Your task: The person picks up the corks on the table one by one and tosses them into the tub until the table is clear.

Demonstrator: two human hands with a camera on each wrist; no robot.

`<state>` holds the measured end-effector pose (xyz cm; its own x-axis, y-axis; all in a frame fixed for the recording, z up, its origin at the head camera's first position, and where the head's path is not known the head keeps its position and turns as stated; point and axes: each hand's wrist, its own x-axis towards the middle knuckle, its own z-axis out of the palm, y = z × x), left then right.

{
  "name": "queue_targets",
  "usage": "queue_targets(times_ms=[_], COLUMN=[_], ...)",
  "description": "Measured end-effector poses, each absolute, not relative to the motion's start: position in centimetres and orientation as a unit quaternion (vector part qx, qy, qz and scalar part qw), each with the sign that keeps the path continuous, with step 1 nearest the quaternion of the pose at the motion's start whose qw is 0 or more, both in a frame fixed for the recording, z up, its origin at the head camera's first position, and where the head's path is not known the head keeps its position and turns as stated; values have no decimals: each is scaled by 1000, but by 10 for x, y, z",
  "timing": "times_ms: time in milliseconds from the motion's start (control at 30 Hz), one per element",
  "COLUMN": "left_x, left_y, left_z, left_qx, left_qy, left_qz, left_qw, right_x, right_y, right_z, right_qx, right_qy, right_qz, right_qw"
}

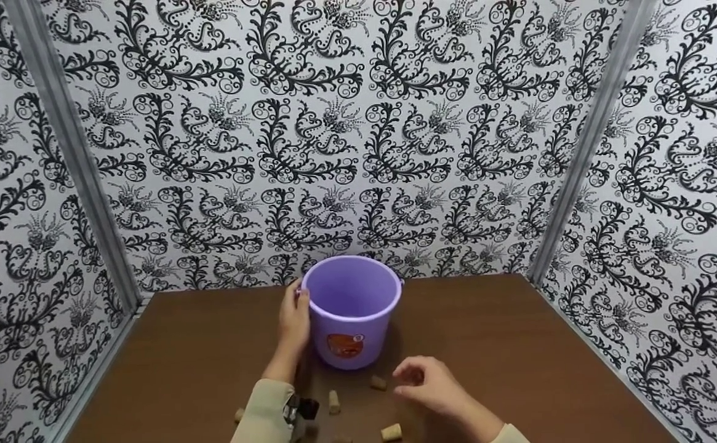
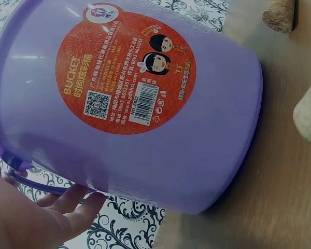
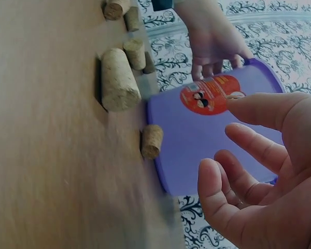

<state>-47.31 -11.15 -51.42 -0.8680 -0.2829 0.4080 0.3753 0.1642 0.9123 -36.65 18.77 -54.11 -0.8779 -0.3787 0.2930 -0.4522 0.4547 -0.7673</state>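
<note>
A purple bucket (image 1: pixel 349 341) with a red round label (image 2: pixel 127 72) stands upright on the brown table, its mouth facing up. At its left side, my left hand (image 1: pixel 295 317) grips it near the rim, by the handle's end; in the left wrist view the handle (image 2: pixel 46 185) passes close to the fingers. To the right of the bucket and in front of it, my right hand (image 1: pixel 432 384) hovers with loosely bent fingers and holds nothing. Nearest that hand is a small cork (image 1: pixel 378 383). Other corks (image 1: pixel 333 402) (image 3: pixel 118 80) lie in front of the bucket.
Several corks are scattered toward the near edge, among them one cork (image 1: pixel 391 432) below my right hand and another (image 1: pixel 239 415) beside the left sleeve. Patterned walls (image 1: pixel 333 154) enclose the brown table (image 1: pixel 198 344) at the back and both sides.
</note>
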Motion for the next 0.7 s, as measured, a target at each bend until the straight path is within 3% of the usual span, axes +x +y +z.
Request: queue_targets(times_ms=[700], left_x=[-475], left_y=[-107], left_z=[-515], left_qx=[-38], left_qy=[-711], left_qz=[-647], left_qw=[272], right_x=[-355], right_y=[176], right_z=[-546], right_qx=[290], right_qy=[-864], right_qz=[409], right_qw=[37])
